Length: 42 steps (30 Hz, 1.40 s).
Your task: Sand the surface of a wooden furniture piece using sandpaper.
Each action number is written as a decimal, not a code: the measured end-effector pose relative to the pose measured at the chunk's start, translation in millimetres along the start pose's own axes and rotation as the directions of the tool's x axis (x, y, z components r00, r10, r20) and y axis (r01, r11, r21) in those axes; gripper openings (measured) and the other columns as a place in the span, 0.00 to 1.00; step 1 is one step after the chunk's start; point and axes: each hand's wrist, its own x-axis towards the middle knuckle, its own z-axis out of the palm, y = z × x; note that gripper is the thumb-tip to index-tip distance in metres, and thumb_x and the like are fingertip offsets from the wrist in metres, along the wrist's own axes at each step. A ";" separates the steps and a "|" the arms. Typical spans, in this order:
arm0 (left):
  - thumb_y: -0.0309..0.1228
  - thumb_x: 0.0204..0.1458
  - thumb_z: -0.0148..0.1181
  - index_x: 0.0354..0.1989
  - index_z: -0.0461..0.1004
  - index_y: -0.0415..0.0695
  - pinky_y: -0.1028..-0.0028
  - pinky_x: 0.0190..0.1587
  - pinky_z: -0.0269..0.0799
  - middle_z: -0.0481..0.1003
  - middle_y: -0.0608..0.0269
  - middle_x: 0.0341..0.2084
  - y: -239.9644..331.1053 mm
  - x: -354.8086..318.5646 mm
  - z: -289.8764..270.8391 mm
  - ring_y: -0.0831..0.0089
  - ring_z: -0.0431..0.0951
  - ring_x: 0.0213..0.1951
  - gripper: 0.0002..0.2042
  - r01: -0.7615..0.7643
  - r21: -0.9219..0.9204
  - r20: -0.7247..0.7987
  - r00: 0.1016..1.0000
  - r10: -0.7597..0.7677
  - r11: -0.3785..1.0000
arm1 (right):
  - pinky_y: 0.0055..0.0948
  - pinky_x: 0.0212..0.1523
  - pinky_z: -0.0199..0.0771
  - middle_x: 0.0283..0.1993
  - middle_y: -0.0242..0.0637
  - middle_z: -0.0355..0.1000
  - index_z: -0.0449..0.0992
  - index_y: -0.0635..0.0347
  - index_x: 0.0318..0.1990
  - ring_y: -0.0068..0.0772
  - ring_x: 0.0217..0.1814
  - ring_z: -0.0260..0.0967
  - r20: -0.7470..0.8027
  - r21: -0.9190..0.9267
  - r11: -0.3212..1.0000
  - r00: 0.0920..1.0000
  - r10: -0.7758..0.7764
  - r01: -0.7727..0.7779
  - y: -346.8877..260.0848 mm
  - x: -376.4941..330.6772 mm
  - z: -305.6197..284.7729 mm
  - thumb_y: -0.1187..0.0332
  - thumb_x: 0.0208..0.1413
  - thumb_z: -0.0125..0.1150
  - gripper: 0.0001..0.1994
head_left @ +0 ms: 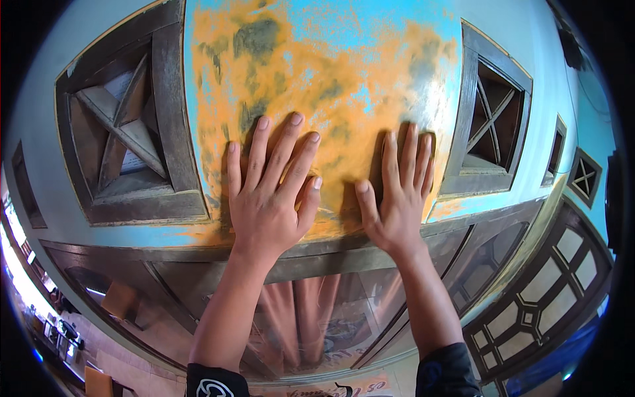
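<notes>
A: ok, I'm stood in the room, which way is the wall (344, 126) from the hands?

B: Straight ahead of both, dead flat in front of the palms. The orange and blue bit fills the gap between them and carries on up past the fingertips. Its top is out of my sight, so no clue on its full long axis.

A: Which one's nearer, left hand (268, 208) or right hand (400, 212)?

B: Neither, I'd say. Both lie against it, or so close I can't tell. Fingers up, thumbs pointing in towards each other, and they're well apart.

A: Gripping anything?

B: Not that I can see. Left's flat with fingers fanned wide, right's flat too but fingers closer together. There's dark edging round the right fingers, could be shadow, could be something thin under there. Can't tell.

A: And around them?

B: Left vent (169, 99) is up and out from the left hand, right vent (467, 99) up and out from the right. Dark beam (324, 259) runs crossways below the palms, behind the wrists.
</notes>
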 end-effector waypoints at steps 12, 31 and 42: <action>0.41 0.66 0.52 0.69 0.73 0.55 0.48 0.78 0.42 0.65 0.68 0.75 -31.0 -3.4 -7.4 0.57 0.58 0.78 0.23 -0.030 0.007 -0.038 0.999 0.030 1.000 | 0.62 0.80 0.30 0.85 0.53 0.42 0.56 0.52 0.80 0.62 0.87 0.33 0.033 -0.006 1.000 0.999 -0.011 0.011 -30.7 -13.3 11.2 0.43 0.70 0.51 0.38; 0.38 0.66 0.52 0.69 0.74 0.54 0.47 0.78 0.42 0.66 0.67 0.74 -37.5 -12.5 -9.3 0.54 0.58 0.77 0.23 -0.018 -0.042 -0.055 0.998 0.015 0.999 | 0.60 0.80 0.36 0.85 0.47 0.47 0.60 0.48 0.79 0.59 0.86 0.40 0.008 0.027 0.995 0.995 -0.099 0.099 -70.4 15.5 21.5 0.46 0.72 0.47 0.33; 0.37 0.65 0.52 0.69 0.74 0.54 0.46 0.77 0.43 0.66 0.68 0.74 -37.6 -14.7 -9.9 0.53 0.58 0.77 0.23 -0.015 -0.043 -0.044 0.999 0.013 0.999 | 0.59 0.80 0.35 0.85 0.47 0.47 0.61 0.46 0.79 0.59 0.86 0.40 -0.010 0.035 0.993 0.994 -0.112 0.112 -66.4 7.6 21.3 0.46 0.74 0.42 0.31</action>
